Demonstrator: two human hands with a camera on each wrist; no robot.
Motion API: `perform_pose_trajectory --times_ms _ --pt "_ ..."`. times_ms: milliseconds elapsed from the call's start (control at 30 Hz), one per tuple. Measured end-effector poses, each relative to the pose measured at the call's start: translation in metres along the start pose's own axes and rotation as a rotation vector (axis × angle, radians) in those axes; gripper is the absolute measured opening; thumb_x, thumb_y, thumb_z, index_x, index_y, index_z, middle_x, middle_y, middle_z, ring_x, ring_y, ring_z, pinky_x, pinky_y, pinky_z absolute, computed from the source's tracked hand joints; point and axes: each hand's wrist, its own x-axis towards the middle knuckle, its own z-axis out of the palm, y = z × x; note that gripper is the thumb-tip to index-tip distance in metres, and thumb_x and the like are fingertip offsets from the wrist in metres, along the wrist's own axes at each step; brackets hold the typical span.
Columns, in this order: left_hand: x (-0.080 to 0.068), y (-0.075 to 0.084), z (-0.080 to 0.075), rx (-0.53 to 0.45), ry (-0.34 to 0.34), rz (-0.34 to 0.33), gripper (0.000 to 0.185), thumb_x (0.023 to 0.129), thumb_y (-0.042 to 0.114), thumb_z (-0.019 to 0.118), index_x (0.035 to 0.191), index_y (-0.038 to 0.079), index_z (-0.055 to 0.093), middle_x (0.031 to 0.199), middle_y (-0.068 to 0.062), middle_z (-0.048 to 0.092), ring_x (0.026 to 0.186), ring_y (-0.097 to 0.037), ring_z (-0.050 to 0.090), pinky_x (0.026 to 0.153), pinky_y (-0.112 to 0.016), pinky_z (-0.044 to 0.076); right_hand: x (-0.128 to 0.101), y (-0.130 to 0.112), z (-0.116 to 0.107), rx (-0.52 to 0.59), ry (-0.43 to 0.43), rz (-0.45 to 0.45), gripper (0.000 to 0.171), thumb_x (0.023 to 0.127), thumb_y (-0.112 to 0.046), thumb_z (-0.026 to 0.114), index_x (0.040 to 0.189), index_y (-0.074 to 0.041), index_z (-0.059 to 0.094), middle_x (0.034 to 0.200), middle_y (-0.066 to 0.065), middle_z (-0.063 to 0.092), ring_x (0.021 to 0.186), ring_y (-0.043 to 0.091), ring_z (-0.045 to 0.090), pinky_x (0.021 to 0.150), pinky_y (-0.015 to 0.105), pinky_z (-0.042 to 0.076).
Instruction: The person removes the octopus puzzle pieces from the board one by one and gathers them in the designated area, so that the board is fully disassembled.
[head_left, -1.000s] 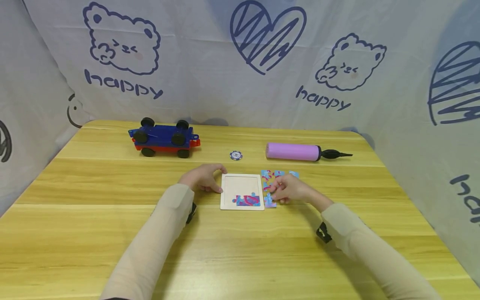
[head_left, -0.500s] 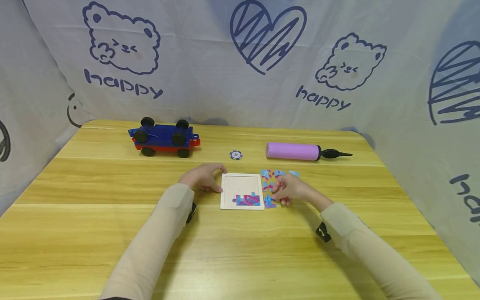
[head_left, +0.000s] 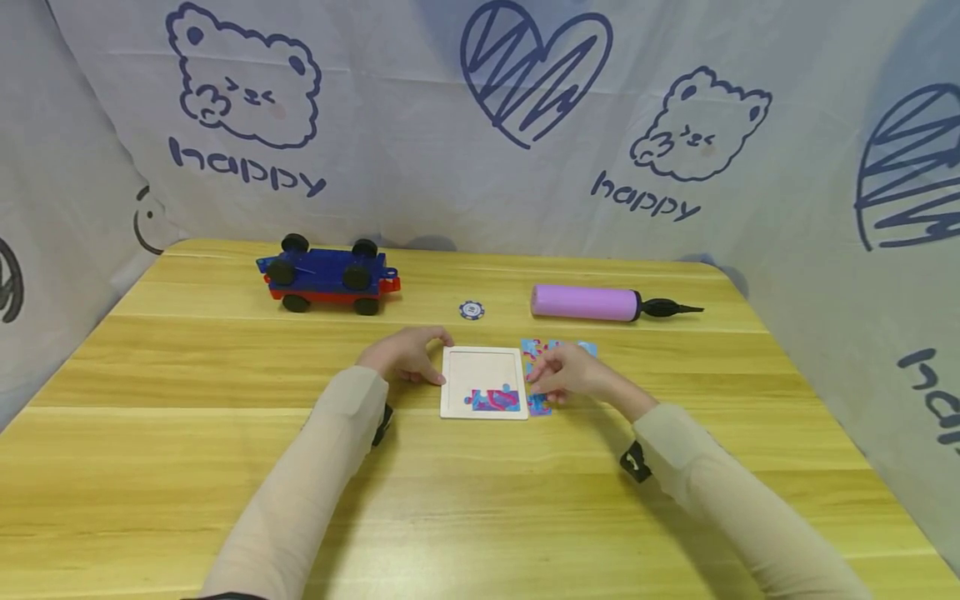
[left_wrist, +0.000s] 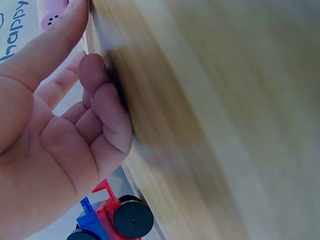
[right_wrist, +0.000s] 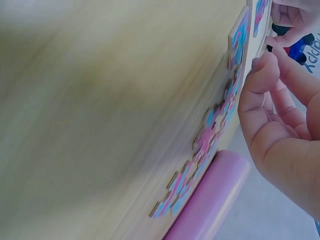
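My left hand [head_left: 405, 354] rests beside the light wooden puzzle tray [head_left: 480, 371], index fingertip at its upper left corner and thumb at its left edge. In the left wrist view that hand [left_wrist: 75, 120] has its thumb stretched out and its outer fingers bent against the table. Joined pink and blue puzzle pieces [head_left: 495, 400] lie in the tray's lower right. My right hand [head_left: 573, 371] hovers over loose puzzle pieces [head_left: 538, 406] right of the tray, partly hiding them. In the right wrist view, thumb and index finger of this hand [right_wrist: 280, 115] are bent close together, with no piece visible between them.
Behind the tray lies a poker chip [head_left: 472, 310]. A purple hand pump [head_left: 585, 302] with a black nozzle lies at the back right. Stacked toy wagons [head_left: 330, 275], blue over red, stand at the back left. A printed cloth [head_left: 420, 125] hangs behind the table [head_left: 450, 517].
My right hand has shifted slightly left, toward the tray's right edge, and now covers more of the loose pieces. The left hand and the tray have stayed in place.
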Motion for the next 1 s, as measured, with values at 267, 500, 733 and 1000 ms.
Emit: perform_pose_trajectory --times_ms 267,500,733,1000 --pt "0.0 0.0 0.0 -0.002 -0.002 -0.002 0.055 0.076 0.011 0.071 0.124 0.015 0.044 0.084 -0.011 0.048 0.054 -0.014 0.044 0.049 -0.023 0.039 0.006 -0.007 0.009 -0.034 0.004 -0.06 0.013 0.079 0.0 0.066 0.088 0.006 0.061 0.062 0.005 0.058 0.049 0.011 0.052 0.048 0.022 0.044" --pt "0.0 -0.001 0.0 -0.005 0.0 0.004 0.055 0.076 0.011 0.071 0.124 0.015 0.044 0.08 -0.01 0.049 0.053 -0.014 0.043 0.048 -0.023 0.039 0.013 -0.014 0.017 -0.039 -0.019 -0.095 0.014 0.078 -0.001 0.066 0.089 0.006 0.061 0.065 0.009 0.062 0.047 0.012 0.051 0.048 0.025 0.045" --pt "-0.001 0.001 -0.001 -0.003 0.0 -0.01 0.055 0.076 0.012 0.071 0.124 0.016 0.044 0.087 -0.011 0.048 0.055 -0.014 0.044 0.049 -0.023 0.04 0.017 -0.022 0.027 -0.055 -0.033 -0.118 0.016 0.077 -0.001 0.067 0.091 0.007 0.062 0.066 0.008 0.062 0.047 0.011 0.052 0.049 0.026 0.046" --pt "-0.001 0.001 -0.001 0.005 -0.005 -0.017 0.056 0.077 0.012 0.071 0.125 0.016 0.044 0.081 -0.01 0.05 0.053 -0.014 0.044 0.048 -0.023 0.039 0.021 -0.025 0.035 -0.093 -0.031 -0.087 0.021 0.074 0.001 0.07 0.094 0.005 0.064 0.066 0.004 0.061 0.048 0.01 0.052 0.048 0.025 0.047"
